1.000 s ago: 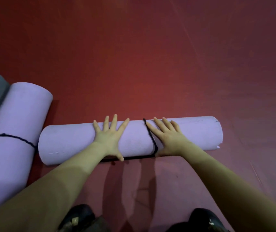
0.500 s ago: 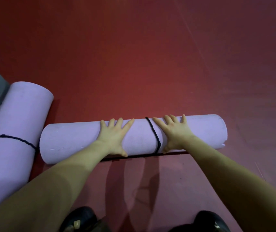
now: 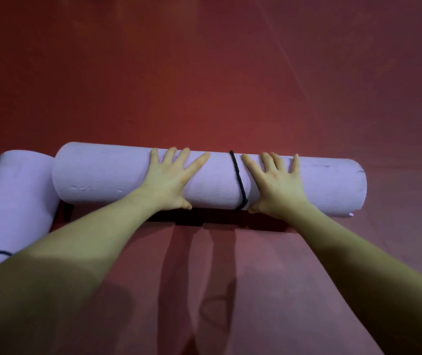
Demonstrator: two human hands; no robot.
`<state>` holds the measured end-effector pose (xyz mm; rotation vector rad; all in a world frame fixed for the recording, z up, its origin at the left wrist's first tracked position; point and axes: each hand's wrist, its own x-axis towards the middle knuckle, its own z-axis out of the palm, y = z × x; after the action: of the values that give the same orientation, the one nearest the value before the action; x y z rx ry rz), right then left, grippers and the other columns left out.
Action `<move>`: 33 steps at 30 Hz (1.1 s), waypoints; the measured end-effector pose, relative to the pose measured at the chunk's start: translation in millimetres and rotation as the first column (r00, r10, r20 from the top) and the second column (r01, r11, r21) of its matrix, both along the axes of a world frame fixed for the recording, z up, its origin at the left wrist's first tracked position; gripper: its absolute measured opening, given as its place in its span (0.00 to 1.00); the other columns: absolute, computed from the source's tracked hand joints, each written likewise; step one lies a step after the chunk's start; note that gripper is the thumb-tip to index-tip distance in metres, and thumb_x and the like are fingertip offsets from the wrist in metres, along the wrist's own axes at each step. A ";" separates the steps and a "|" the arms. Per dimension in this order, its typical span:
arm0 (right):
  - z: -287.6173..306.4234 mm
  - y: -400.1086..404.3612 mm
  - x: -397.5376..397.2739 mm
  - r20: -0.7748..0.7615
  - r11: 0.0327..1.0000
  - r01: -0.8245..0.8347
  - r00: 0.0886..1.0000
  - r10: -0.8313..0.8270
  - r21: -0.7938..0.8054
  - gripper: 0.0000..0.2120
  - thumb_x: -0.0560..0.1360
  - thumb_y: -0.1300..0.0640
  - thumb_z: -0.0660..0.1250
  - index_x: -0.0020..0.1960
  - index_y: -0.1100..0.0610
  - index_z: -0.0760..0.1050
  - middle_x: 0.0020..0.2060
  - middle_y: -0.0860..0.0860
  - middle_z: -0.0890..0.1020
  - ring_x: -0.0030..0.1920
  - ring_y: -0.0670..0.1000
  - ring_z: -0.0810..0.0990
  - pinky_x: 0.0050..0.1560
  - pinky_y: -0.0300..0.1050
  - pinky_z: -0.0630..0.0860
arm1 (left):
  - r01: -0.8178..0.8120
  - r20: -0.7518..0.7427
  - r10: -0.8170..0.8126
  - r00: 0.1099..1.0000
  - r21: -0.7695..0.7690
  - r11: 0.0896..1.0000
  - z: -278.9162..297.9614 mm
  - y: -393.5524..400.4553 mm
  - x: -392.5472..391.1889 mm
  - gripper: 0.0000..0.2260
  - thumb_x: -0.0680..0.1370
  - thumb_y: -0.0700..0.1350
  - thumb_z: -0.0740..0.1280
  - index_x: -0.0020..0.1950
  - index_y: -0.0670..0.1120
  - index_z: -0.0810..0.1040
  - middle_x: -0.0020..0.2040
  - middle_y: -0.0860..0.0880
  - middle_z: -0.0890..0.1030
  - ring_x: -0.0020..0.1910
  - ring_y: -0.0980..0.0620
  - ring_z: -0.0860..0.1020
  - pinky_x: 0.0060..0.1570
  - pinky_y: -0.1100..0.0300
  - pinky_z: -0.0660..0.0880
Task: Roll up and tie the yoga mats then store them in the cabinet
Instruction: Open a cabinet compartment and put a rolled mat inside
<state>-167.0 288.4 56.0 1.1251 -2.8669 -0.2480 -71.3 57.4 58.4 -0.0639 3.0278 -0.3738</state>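
My left hand (image 3: 170, 179) and right hand (image 3: 275, 181) lie flat, fingers spread, on a rolled lilac mat (image 3: 107, 178) lying crosswise on the red floor (image 3: 204, 85). A black cord (image 3: 238, 180) circles the roll between my hands. A second tied mat (image 3: 7, 201) lies at its left end.

floor (image 3: 204, 73): dark red, smooth, faint pale diagonal line at upper right | arm shadows on near part

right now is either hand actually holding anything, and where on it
Nothing is gripped. The left hand and right hand lie flat with spread fingers on top of the rolled mat, either side of the black cord.
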 end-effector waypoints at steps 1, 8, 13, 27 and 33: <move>1.9 -4.8 -11.1 -0.024 1.000 -0.005 1.000 0.005 -0.012 0.60 0.53 0.39 0.79 0.77 0.49 0.53 0.70 0.60 0.65 0.71 0.61 0.62 0.65 0.74 0.53 | 0.001 -0.006 -0.001 1.000 -0.004 1.000 4.9 -5.2 -10.8 0.54 0.64 0.67 0.70 0.76 0.57 0.36 0.76 0.44 0.52 0.73 0.40 0.55 0.67 0.37 0.53; 73.5 -21.6 -59.4 -0.073 0.995 -0.046 0.997 0.039 -0.086 0.63 0.40 0.40 0.82 0.72 0.54 0.66 0.61 0.64 0.74 0.61 0.64 0.74 0.57 0.78 0.60 | -0.012 0.011 0.012 1.000 -0.011 1.000 87.5 -23.0 -52.7 0.54 0.65 0.67 0.70 0.76 0.57 0.36 0.76 0.44 0.51 0.73 0.40 0.55 0.67 0.38 0.55; 185.0 -34.5 -70.5 -0.036 0.995 -0.056 0.998 0.053 -0.081 0.62 0.42 0.36 0.80 0.71 0.52 0.62 0.59 0.63 0.75 0.59 0.64 0.75 0.55 0.78 0.62 | -0.022 0.037 0.022 0.999 0.012 1.000 196.8 -34.9 -61.7 0.54 0.65 0.67 0.70 0.76 0.57 0.36 0.76 0.45 0.51 0.73 0.40 0.55 0.67 0.38 0.54; 584.8 -125.6 -43.3 0.002 0.996 -0.083 0.997 0.083 -0.020 0.61 0.41 0.38 0.81 0.70 0.55 0.67 0.59 0.64 0.75 0.59 0.65 0.75 0.54 0.79 0.62 | -0.095 0.013 0.095 0.995 0.018 0.995 585.6 -114.5 -25.0 0.55 0.64 0.67 0.71 0.76 0.57 0.35 0.76 0.43 0.52 0.73 0.40 0.54 0.66 0.35 0.55; 708.1 -174.7 -38.1 -0.143 0.988 -0.135 0.982 0.124 -0.072 0.61 0.43 0.37 0.80 0.72 0.53 0.65 0.61 0.64 0.74 0.61 0.65 0.73 0.58 0.78 0.60 | -0.074 -0.087 0.074 0.993 0.002 0.997 708.7 -168.5 -14.8 0.55 0.64 0.67 0.71 0.76 0.57 0.35 0.77 0.43 0.52 0.73 0.39 0.55 0.66 0.36 0.55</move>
<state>-205.1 113.7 764.1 1.2218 -2.6469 -0.1930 -86.1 -111.0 767.1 -0.1973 3.0998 -0.3768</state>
